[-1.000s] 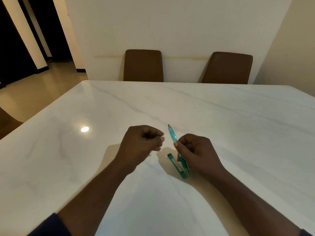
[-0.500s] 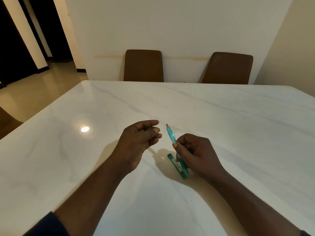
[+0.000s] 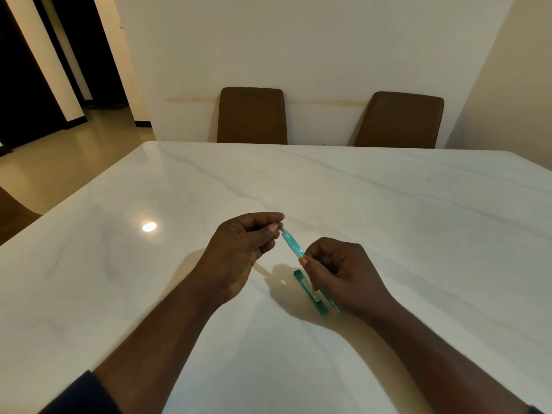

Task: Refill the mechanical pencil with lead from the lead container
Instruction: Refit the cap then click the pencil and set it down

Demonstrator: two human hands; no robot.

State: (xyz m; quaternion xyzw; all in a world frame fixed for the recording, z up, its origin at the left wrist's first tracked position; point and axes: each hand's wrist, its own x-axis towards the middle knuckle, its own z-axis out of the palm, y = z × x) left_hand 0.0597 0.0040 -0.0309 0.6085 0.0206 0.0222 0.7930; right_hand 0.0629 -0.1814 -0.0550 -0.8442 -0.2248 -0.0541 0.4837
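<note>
A translucent teal mechanical pencil slants up and to the left above the white marble table. My right hand grips its lower half, fingers curled round the barrel. My left hand pinches the pencil's small grey top end between thumb and forefinger. A flat teal lead container lies on the table just below my right hand, partly hidden by it. No loose lead can be made out.
Two brown chairs stand at the table's far edge against a cream wall. A lamp's reflection glints on the table at left. The left table edge drops to a tiled floor.
My left hand has opened from a loose fist, moved right and up, and closed its thumb and forefinger on the pencil's top end. My right hand and the pencil barely moved.
</note>
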